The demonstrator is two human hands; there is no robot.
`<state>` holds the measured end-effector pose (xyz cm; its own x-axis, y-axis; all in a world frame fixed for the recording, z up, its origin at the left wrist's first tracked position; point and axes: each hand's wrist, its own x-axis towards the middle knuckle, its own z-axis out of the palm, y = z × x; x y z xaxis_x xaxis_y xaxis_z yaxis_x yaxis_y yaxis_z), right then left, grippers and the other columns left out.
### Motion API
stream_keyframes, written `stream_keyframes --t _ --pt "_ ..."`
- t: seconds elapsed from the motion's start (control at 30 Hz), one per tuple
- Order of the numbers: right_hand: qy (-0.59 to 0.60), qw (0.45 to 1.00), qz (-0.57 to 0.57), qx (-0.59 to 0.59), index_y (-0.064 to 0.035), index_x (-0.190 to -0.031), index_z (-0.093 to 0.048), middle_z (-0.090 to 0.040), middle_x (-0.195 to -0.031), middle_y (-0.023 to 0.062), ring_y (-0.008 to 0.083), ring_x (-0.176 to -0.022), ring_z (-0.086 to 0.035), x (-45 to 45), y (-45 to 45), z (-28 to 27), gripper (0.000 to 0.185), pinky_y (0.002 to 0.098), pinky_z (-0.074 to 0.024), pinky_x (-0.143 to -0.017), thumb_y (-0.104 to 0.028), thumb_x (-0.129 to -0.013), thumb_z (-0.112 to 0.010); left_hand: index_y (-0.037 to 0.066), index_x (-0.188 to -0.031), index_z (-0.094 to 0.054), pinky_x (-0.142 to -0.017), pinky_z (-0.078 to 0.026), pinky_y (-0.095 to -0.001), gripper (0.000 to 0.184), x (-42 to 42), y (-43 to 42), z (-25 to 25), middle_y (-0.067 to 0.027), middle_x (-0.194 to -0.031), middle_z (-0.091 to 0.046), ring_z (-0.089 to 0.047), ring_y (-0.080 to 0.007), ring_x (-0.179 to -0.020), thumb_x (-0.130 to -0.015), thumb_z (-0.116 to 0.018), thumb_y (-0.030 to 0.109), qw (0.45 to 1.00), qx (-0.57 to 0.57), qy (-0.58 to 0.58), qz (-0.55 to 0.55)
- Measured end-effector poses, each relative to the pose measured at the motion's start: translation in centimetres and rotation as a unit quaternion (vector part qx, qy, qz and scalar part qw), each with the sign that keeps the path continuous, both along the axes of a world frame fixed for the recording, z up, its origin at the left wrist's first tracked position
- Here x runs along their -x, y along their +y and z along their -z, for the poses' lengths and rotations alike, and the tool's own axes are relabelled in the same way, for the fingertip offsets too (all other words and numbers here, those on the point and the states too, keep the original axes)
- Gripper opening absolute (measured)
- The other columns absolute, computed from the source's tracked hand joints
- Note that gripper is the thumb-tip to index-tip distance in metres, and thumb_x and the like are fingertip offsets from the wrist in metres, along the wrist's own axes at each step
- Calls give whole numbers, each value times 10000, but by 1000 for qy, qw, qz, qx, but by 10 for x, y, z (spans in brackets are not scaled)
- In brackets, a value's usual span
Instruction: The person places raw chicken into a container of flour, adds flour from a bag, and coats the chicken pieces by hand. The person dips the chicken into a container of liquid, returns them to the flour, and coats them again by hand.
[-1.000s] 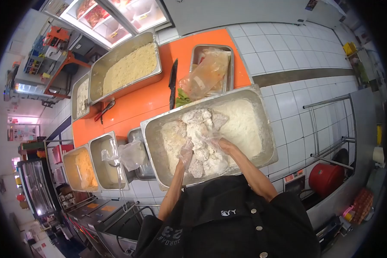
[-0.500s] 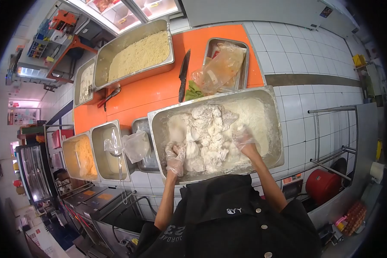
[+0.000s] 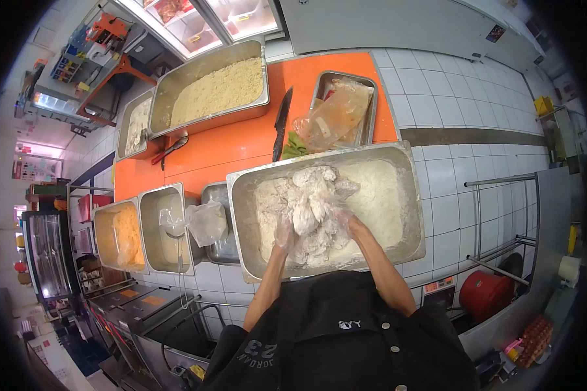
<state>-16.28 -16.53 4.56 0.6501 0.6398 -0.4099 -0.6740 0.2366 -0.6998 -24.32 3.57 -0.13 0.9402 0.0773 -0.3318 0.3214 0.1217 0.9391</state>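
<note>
A large metal pan (image 3: pixel 411 215) in front of me holds white flour (image 3: pixel 378 195) and several flour-coated pieces (image 3: pixel 313 212) heaped in its middle. My left hand (image 3: pixel 285 233), in a clear glove, is at the left side of the heap, against the coated pieces. On the right side of the heap is my right hand (image 3: pixel 343 220), also gloved and touching the pieces. Flour and motion blur hide the fingers of both hands, so their grip does not show.
An orange table (image 3: pixel 209 156) bears a crumb-filled pan (image 3: pixel 218 91), a black knife (image 3: pixel 282 124), red-handled tongs (image 3: pixel 169 150) and a tray with a plastic bag (image 3: pixel 336 117). At left are a pan of orange mixture (image 3: pixel 120 236) and one with a strainer (image 3: pixel 180 260).
Both hands were apart at the pan's sides half a second ago; they have come inward to the heap. The coated pieces are gathered higher between them. The view has shifted slightly.
</note>
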Motion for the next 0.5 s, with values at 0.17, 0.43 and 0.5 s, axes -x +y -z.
stream_keyframes --t 0.17,0.43,0.5 --pt "-132 983 46 117 -34 -1221 -547 -559 -1259 114 219 -1162 -516 -21 -36 14 402 341 -391 -1004 -225 -870 -592 30 -1085 -598 -870 -452 -358 316 -22 25 -60 -115 -1108 -592 -580 -251 -958 -835 -578 223 939 -221 -259 43" --pt "-379 906 -52 182 -18 -986 -689 -698 -966 100 192 -908 -642 -74 -11 112 226 312 -463 -905 -182 -834 -648 -14 -1048 -604 -785 -481 -410 496 -69 19 -74 -229 -932 -640 -616 -357 -884 -794 -616 412 835 -543 90 -7" --pt "-314 924 -88 201 -12 -1016 -676 -694 -992 92 183 -920 -638 -69 11 102 254 306 -465 -905 -189 -834 -655 -24 -1031 -613 -755 -486 -425 630 -75 26 31 -242 -873 -643 -620 -380 -827 -781 -562 553 779 -627 23 -20"
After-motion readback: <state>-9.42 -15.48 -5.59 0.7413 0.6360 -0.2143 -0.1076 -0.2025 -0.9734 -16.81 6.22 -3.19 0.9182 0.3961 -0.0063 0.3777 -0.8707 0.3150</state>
